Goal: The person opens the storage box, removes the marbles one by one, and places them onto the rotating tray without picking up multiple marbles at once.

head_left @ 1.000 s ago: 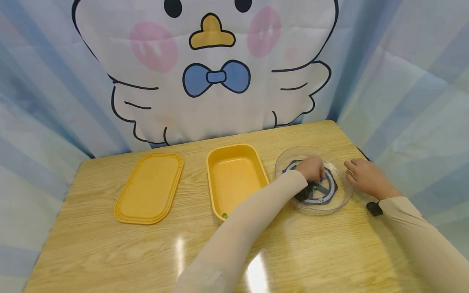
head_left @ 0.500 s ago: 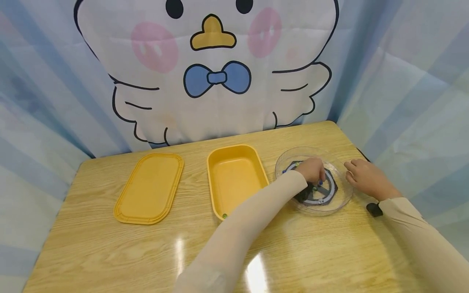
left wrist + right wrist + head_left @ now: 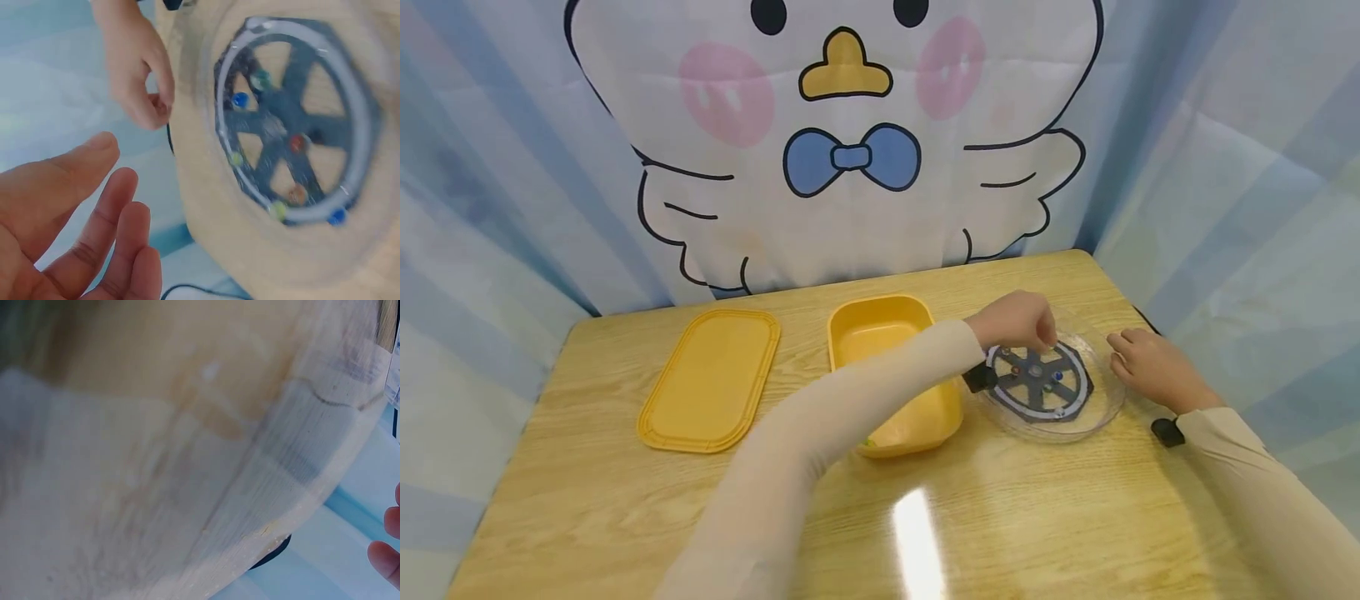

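A round clear plastic dish (image 3: 1108, 408) at the table's right holds a dark grey spoked wheel shape (image 3: 1035, 372). Glass marbles in blue, green, red and orange lie scattered over it, including a blue marble (image 3: 240, 99) in the left wrist view. My left hand (image 3: 1018, 319) hovers above the dish's back left part. In its wrist view the thumb stands apart from the loosely bent fingers (image 3: 134, 222), with nothing visible between them. Right of the dish, my right hand (image 3: 1157, 367) rests near the rim, fingers loosely curled, no object seen in it.
A yellow box (image 3: 880, 310) stands left of the dish, partly hidden by my left sleeve; something green (image 3: 868, 442) shows at its front corner. Farther left lies a flat yellow lid (image 3: 711, 379). A curtain (image 3: 850, 233) hangs behind the wooden table (image 3: 587, 500).
My left hand has lifted up from among the marbles and moved slightly back and left, uncovering more of the wheel shape. The right hand stays put.
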Available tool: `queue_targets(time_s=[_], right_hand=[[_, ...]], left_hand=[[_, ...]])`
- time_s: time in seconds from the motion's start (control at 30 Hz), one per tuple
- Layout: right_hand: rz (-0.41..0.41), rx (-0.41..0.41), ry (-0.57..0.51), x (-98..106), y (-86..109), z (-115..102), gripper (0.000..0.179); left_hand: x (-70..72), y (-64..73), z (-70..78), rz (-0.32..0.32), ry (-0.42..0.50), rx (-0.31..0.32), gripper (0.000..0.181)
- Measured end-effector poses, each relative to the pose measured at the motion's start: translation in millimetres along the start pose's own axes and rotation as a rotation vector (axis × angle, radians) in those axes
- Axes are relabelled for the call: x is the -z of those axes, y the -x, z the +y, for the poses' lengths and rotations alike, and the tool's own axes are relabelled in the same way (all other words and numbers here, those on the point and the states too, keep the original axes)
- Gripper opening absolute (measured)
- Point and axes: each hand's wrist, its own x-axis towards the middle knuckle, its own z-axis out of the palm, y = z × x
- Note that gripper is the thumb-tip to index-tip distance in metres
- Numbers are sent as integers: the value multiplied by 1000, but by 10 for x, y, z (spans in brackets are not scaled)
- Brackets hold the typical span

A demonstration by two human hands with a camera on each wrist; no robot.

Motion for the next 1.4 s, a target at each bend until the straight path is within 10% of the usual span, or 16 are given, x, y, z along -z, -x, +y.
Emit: queue_targets(time_s=[0.4, 0.67, 0.87, 1.1, 1.4], right_hand=[[16, 5, 3, -8, -14, -14, 12], [33, 9, 3, -29, -25, -10, 12], [23, 7, 2, -18, -19, -11, 13], [5, 9, -1, 22, -34, -25, 13], [-12, 16, -4, 38, -40, -31, 14]], left_hand=[[51, 944, -625, -107, -18, 43, 18], [-49, 1480, -1036, -63, 45, 5, 19], [-159, 1795, -1198, 159, -20, 69, 25], [-343, 2019, -1321, 556, -380, 316, 39], [-587, 2098, -1444, 688, -426, 574, 49]])
